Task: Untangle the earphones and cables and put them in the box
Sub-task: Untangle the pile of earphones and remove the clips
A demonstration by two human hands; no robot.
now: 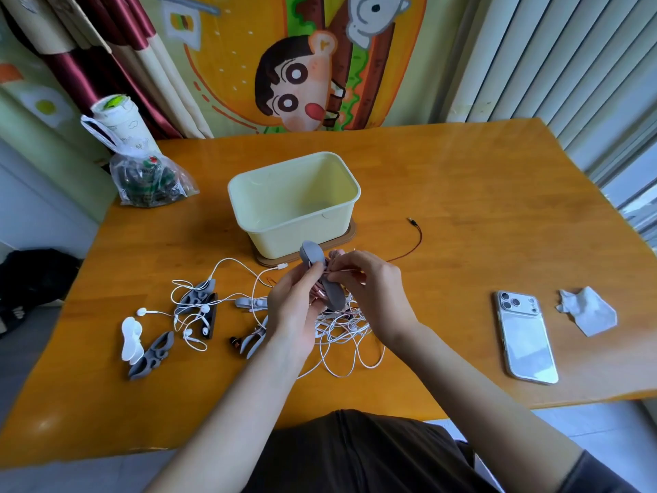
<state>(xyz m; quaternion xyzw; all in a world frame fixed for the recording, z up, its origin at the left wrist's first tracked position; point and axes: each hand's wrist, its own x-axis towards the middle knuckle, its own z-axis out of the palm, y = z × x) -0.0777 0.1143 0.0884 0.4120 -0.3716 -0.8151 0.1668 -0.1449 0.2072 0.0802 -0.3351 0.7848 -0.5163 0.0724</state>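
Hands (292, 307) (371, 293) gripping grey oval winder (311, 256), thin pink cable (346, 271), cream plastic box (284, 240)

A single wide-angle view from the person's head looks forward and steeply down onto the desk (462, 193). The left hand (295, 314) and right hand (373, 290) sit close beneath the lens at the frame's centre, forearms entering from the bottom edge. The cartoon wall hanging (295, 65) fills the top centre.
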